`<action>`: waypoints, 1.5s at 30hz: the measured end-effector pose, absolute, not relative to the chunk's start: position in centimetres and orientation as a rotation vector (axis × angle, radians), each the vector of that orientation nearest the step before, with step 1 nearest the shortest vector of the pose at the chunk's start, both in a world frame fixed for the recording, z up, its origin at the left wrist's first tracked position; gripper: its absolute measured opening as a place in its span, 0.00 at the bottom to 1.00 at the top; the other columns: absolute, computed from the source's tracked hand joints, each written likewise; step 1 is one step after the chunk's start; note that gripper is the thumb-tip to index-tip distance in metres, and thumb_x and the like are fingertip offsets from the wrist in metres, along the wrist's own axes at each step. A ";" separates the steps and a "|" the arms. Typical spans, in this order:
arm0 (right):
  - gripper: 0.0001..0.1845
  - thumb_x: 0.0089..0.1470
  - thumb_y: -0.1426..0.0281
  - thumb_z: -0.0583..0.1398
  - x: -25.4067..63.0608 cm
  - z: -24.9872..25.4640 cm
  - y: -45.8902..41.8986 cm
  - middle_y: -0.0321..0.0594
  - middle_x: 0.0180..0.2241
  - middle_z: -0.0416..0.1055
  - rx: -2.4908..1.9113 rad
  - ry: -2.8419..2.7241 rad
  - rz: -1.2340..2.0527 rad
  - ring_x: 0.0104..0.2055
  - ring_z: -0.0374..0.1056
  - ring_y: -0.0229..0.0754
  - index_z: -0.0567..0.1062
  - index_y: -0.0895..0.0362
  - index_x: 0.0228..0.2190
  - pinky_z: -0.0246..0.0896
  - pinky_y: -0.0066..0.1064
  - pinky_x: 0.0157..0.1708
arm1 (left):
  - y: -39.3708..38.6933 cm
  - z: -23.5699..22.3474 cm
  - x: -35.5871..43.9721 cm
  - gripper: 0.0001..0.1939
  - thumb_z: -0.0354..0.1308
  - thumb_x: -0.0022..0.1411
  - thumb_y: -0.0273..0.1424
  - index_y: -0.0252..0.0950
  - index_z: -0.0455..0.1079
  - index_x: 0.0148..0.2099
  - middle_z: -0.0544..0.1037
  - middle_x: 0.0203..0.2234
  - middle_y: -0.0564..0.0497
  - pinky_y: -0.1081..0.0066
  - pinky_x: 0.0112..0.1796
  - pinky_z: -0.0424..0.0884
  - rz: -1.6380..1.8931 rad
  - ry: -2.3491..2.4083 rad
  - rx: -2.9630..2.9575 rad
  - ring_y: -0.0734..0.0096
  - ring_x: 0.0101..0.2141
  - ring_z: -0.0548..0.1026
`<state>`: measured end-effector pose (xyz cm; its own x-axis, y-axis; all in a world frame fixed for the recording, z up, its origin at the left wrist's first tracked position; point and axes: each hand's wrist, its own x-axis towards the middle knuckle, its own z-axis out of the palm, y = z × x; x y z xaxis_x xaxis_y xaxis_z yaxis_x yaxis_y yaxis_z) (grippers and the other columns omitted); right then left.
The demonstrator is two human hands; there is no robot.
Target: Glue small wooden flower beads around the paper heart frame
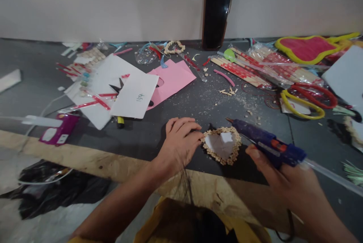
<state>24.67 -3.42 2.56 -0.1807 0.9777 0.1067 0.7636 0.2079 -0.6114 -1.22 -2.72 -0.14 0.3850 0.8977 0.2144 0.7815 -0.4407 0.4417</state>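
Observation:
A heart-shaped cardboard piece (222, 145) edged with small wooden bits lies on the dark table near the front edge. My left hand (181, 142) rests beside it, fingers curled, fingertips pressing the heart's left rim. My right hand (283, 175) grips a blue glue gun (266, 145) with a clear glue stick at its back. The gun's nozzle points left and hovers just above the heart's upper right edge.
White sheets (119, 88) and pink paper (171, 78) lie at centre left. Packs of wooden sticks (249, 70), red and yellow scissors (309, 97) and a red-yellow shape (309, 48) sit at right. A black phone (217, 14) leans on the wall. Wooden bits (229, 91) are scattered mid-table.

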 end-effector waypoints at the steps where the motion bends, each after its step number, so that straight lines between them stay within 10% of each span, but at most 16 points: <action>1: 0.20 0.57 0.51 0.54 24.8 2.9 -3.0 0.39 0.24 0.77 -1.620 -2.011 0.582 0.25 0.73 0.45 0.77 0.50 0.26 0.67 0.34 0.23 | -2.8 -0.1 -1.2 0.09 0.52 0.67 0.29 0.41 0.74 0.43 0.77 0.45 0.49 0.53 0.56 0.57 0.619 1.496 2.373 0.59 0.54 0.67; 21: 0.15 0.57 0.59 0.55 24.2 0.7 -0.9 0.44 0.36 0.79 -1.602 -1.978 0.481 0.44 0.74 0.52 0.78 0.53 0.31 0.69 0.38 0.41 | -2.7 -0.2 -1.0 0.07 0.55 0.66 0.31 0.42 0.74 0.36 0.79 0.41 0.52 0.48 0.55 0.51 0.616 1.593 2.292 0.57 0.51 0.70; 45: 0.13 0.59 0.60 0.55 24.3 0.2 -0.8 0.42 0.34 0.79 -1.460 -2.053 0.482 0.38 0.76 0.47 0.78 0.52 0.33 0.69 0.33 0.33 | -2.7 0.0 -0.4 0.07 0.57 0.65 0.32 0.41 0.74 0.34 0.79 0.39 0.54 0.49 0.56 0.48 0.690 1.608 2.227 0.59 0.51 0.72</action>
<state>24.26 -0.82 0.17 -0.2426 0.9400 0.2400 0.7349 0.3396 -0.5870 -0.38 -2.70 -0.04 0.2550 0.9458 0.2013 0.7974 -0.3234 0.5095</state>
